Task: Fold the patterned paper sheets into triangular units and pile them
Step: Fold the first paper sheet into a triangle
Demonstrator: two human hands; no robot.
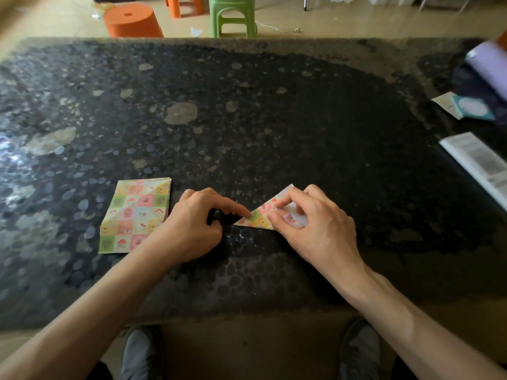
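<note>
The left hand point(192, 224) presses one straight forefinger on the checked paper triangle point(259, 216), just right of the sheet stack point(134, 215), while the right hand point(315, 229) pinches its flap between curled fingers point(290, 197).

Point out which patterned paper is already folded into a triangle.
The folded paper between the left hand and right hand: it is triangular, while the stack to its left lies flat and rectangular.

The right hand point(315, 229) covers part of the folded triangle point(260, 215); the booklet point(477, 160) runs off-frame.
</note>
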